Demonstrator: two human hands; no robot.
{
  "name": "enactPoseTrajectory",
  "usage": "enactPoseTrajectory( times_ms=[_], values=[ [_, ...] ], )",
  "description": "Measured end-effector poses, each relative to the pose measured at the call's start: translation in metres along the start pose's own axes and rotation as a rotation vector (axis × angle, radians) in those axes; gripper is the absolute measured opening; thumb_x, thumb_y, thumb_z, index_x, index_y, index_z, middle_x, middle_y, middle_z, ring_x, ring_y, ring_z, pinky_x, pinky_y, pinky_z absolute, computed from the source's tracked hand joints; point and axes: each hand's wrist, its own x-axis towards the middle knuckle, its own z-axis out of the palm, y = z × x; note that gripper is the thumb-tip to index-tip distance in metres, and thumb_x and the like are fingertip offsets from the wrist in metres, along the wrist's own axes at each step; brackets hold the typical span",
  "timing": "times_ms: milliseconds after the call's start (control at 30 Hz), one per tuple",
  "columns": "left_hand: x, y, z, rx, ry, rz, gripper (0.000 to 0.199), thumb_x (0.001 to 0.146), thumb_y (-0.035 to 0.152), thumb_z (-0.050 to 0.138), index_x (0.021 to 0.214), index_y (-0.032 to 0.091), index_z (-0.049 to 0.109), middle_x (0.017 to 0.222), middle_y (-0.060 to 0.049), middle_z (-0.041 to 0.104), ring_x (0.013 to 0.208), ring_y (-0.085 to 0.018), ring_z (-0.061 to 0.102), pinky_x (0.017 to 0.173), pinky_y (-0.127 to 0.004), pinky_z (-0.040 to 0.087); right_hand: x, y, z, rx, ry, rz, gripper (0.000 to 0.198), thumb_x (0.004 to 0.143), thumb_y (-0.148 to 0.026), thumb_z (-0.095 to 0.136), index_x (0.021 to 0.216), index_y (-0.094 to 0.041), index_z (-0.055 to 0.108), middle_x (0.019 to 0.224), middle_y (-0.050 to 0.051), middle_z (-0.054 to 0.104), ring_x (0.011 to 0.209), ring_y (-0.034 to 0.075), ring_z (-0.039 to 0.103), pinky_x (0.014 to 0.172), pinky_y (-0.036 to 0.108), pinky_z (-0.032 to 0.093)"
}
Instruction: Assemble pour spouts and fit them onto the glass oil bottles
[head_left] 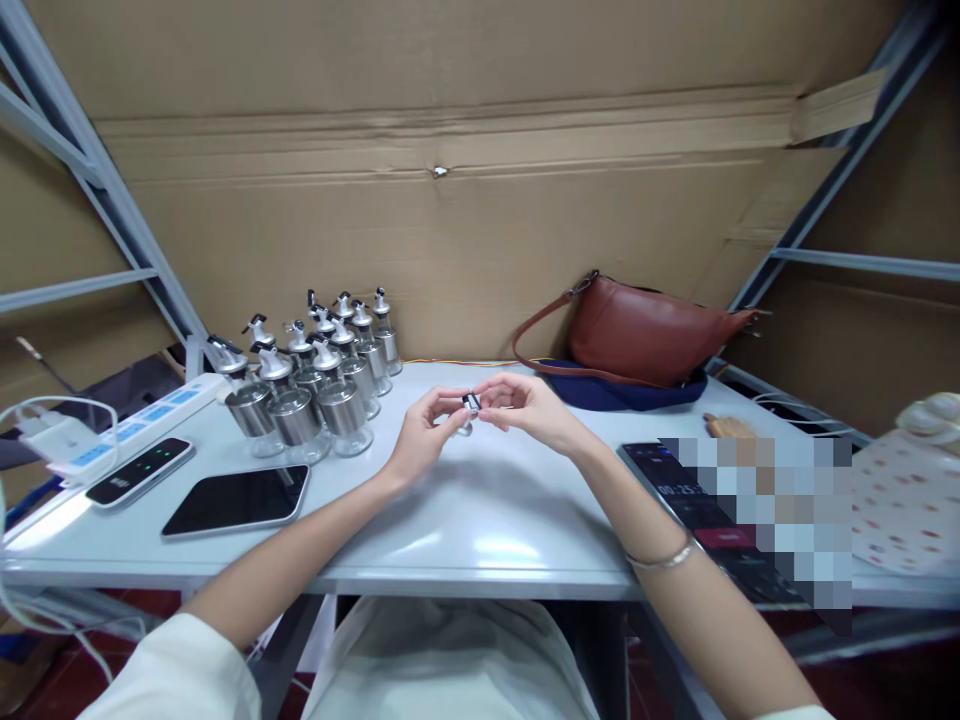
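Over the middle of the table, my left hand [429,432] and my right hand [534,408] meet, fingertips pinched on a small bottle pourer spout [471,403]. It is silver with a black flip part, and looks like the tops on the nearby bottles. Fingers cover much of it, so its lower end is hard to make out. To the left stands a group of glass oil bottles [296,415] with steel sleeves, silver spouts and black levers, all upright. A thin bangle [660,556] is on my right forearm.
At left lie a black-screened tablet [236,498], a power bank [140,470] and a white power strip [150,415] with cables. A brown handbag [645,328] rests on dark blue cloth [626,388] at the back right. Nearer is a large phone-like screen [667,490], partly pixelated. Cardboard [480,240] walls the back.
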Motion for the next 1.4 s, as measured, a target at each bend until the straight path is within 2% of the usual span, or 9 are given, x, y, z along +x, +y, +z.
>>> enactPoseTrajectory(
  times_ms=[367,533,733,967,1400],
  values=[
    [0.0004,-0.0017,-0.0007,-0.037,0.003,0.002,0.034,0.072,0.038,0.071,0.094,0.015,0.062,0.079,-0.005,0.071,0.065,-0.013,0.062,0.062,-0.025,0.047,-0.0011,0.0009,-0.0007,0.039,-0.064,0.01,0.035,0.066,-0.031,0.077,0.092,-0.017,0.059,0.073,-0.001,0.06,0.056,0.009,0.053,0.054,0.026,0.043],
    [-0.0002,-0.0015,-0.0013,-0.015,0.002,-0.003,0.033,0.071,0.037,0.072,0.096,0.015,0.064,0.081,-0.005,0.072,0.065,-0.013,0.062,0.064,-0.026,0.048,-0.0003,0.0032,0.0014,0.055,-0.061,-0.018,0.036,0.065,-0.03,0.078,0.091,-0.018,0.057,0.069,-0.003,0.056,0.056,0.008,0.051,0.051,0.023,0.041],
    [-0.0001,-0.0012,-0.0021,-0.006,0.01,-0.026,0.039,0.07,0.041,0.072,0.098,0.015,0.063,0.076,-0.004,0.071,0.065,-0.013,0.062,0.062,-0.025,0.047,0.0007,0.0059,0.0032,0.008,-0.051,-0.031,0.036,0.066,-0.032,0.076,0.091,-0.018,0.055,0.069,-0.002,0.058,0.055,0.009,0.051,0.05,0.023,0.042],
    [0.0,-0.0011,-0.0026,0.008,0.016,-0.023,0.036,0.072,0.039,0.071,0.096,0.015,0.062,0.074,-0.003,0.069,0.064,-0.012,0.061,0.06,-0.023,0.045,-0.0004,0.0048,0.0049,-0.065,-0.058,-0.03,0.035,0.072,-0.035,0.071,0.097,-0.017,0.054,0.062,-0.002,0.061,0.053,0.011,0.055,0.047,0.023,0.042],
    [0.0003,-0.0007,-0.0018,-0.045,0.02,-0.055,0.038,0.069,0.04,0.074,0.094,0.015,0.061,0.074,-0.002,0.068,0.063,-0.012,0.062,0.059,-0.023,0.045,0.0006,0.0062,0.0015,-0.013,-0.087,-0.037,0.037,0.069,-0.036,0.074,0.095,-0.019,0.056,0.064,-0.003,0.06,0.051,0.008,0.052,0.051,0.023,0.042]
  ],
)
